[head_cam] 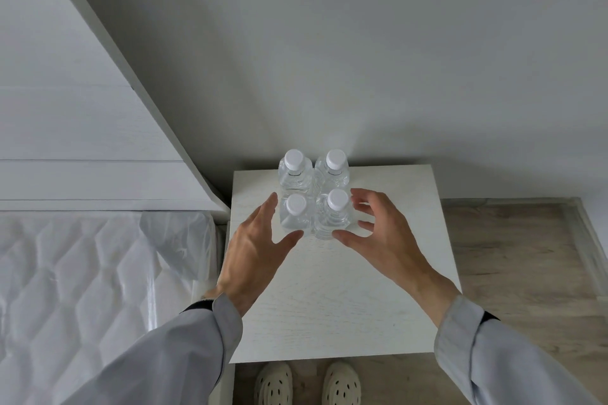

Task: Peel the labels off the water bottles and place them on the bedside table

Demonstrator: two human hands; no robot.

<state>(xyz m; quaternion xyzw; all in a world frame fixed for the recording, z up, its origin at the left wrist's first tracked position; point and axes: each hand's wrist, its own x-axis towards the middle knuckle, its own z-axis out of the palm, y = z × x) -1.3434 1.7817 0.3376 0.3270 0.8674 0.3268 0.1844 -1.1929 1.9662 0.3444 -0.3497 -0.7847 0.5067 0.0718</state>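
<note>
Several clear water bottles with white caps stand upright in a tight square near the back of the white bedside table [345, 299]. No labels show on them. The near left bottle [295, 215] and near right bottle [335, 214] stand in front of the far left bottle [295, 169] and far right bottle [334, 168]. My left hand [255, 250] is open beside the near left bottle, its thumb close to the bottle's base. My right hand [375, 230] is open around the near right bottle, fingers spread. Neither hand visibly grips a bottle.
A grey wall rises behind the table. A mattress in plastic wrap [92, 279] and a white headboard [82, 108] lie to the left. Wooden floor [513, 256] runs to the right. My two pale shoes [309, 385] show below the table's front edge.
</note>
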